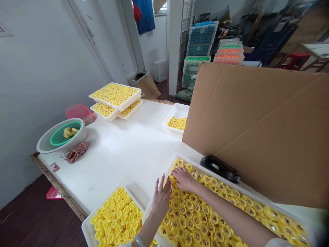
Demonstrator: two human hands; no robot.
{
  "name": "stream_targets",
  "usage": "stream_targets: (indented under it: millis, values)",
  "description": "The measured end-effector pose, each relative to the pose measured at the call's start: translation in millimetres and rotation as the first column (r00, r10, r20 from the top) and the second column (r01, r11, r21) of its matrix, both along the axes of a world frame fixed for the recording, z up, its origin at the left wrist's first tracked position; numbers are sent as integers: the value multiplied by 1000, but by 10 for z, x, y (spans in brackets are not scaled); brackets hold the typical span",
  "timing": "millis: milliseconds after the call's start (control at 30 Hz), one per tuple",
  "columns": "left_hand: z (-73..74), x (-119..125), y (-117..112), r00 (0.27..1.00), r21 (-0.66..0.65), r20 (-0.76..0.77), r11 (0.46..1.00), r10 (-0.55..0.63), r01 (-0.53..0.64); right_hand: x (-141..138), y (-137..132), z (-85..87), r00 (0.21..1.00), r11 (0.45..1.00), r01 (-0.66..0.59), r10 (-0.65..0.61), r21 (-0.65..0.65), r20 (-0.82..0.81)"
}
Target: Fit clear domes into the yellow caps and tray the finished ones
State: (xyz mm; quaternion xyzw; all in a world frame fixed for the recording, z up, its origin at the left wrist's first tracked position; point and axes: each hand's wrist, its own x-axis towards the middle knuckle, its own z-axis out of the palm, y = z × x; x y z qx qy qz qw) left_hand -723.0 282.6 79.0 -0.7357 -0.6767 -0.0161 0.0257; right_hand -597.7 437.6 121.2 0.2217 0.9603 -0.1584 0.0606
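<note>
**Light Yellow Caps Under Two Bare Hands**

A long white table [133,147] runs away from us beside a wall. A big cardboard sheet [257,133] stands along its right side, with a black plastic device [219,168] at its foot. Farther off sit a stack of trays [115,97] and a small tray [176,111], and a basin [61,135] holds bananas [69,132].

Nearest us, a wide white tray [191,164] is packed with yellow caps [190,219], and another tray [86,228] lies just left of it. The caps look like light, stiff plastic. They should slide easily against each other, so we judge it best to pinch one by its rim between finger and thumb.

Our left hand [161,199] stands open over the tray's near corner, fingers spread, gripping nothing visible. Our right hand [183,179] lies on the caps near the far corner, fingers curled down. We cannot tell whether it holds one.
</note>
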Motion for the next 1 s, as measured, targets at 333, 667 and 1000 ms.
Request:
stream_targets:
  millis: [333, 667, 1000]
  values:
    - [-106, 119, 65, 998, 51, 2, 997, -62, 61, 147, -37, -2, 991, 983, 105, -116, -150, -65]
    - [-167, 157, -57, 998, 53, 13, 996, -69, 69, 18, 377, 81, 982, 979, 187, -186, 82, -17]
    - [-211, 242, -83, 1000, 65, 23, 998, -5, 4, -53, 298, -23, 991, 986, 120, -126, 119, 49]
